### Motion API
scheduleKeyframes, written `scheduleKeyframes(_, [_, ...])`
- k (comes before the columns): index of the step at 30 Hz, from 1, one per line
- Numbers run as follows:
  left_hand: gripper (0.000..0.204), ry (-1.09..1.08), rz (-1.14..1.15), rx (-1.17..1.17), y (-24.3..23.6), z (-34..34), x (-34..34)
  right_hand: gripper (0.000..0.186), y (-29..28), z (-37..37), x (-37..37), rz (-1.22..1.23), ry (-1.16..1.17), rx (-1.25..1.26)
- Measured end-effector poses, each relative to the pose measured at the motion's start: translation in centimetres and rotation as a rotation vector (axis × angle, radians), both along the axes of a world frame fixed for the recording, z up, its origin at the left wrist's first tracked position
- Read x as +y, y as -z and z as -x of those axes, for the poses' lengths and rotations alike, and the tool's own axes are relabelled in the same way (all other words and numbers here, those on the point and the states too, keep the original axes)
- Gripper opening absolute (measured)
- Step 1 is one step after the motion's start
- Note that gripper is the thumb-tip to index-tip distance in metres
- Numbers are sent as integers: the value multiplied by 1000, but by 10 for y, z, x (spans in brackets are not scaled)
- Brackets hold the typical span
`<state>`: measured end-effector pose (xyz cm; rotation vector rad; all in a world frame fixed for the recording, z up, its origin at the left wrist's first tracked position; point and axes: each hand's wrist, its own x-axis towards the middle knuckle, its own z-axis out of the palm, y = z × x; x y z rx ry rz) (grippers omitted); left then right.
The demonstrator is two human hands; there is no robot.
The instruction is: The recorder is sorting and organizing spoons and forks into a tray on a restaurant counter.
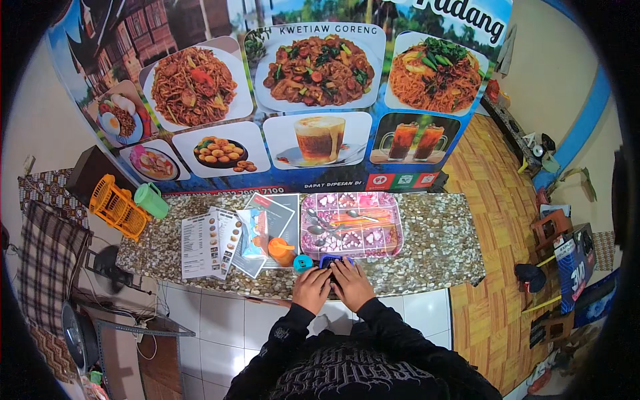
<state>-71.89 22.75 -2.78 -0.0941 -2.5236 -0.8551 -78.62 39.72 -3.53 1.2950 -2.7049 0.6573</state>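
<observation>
A small dark-blue rectangular object [335, 261] is being grasped at the near edge of the speckled stone worktop [433, 247] by the left hand [312, 288] and right hand [352, 284], both grips curled onto it. Just beside it, a round blue lid [303, 263] and an orange plastic bottle [281, 251] are being shown. Beyond, metal spoons are being carried by a pink patterned rectangular tray [351, 225], with laminated menu sheets [212, 241] at left.

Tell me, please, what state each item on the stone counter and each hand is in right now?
left hand: resting on the counter edge, fingers on the dark blue object.
right hand: beside it, also on that object.
dark blue object: gripped between both hands, mostly hidden.
pink tray: lying flat, holding spoons.
menu sheets: fanned out flat.
orange bottle: upright.
green jug: tipped on its side.
orange basket: tilted at the counter end.
</observation>
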Motion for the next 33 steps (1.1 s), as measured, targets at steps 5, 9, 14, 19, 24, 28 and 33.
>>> scheduleKeyframes(5, [29,-65,-9,-57,-5,1,4,61,-12,-2,1,13,5,-17])
scheduleKeyframes(9, [30,-32,55,-65,6,-3,1,62,-8,-7,1,98,28,-90])
scheduleKeyframes(14, [30,-27,82,-72,0,-3,5,61,-3,-9,4,56,4,-34])
scheduleKeyframes(19, [27,-10,63,-105,-9,-1,4,57,-5,-6,4,33,-5,-24])
scheduleKeyframes(24, [26,20,-13,-93,-21,2,0,58,-4,-6,5,62,-4,-50])
scheduleKeyframes(28, [22,19,-175,-96,-49,11,-8,54,-24,-2,5,267,39,-199])
scheduleKeyframes(33, [17,86,-263,-108,-86,57,-30,43,-25,36,9,453,176,-187])
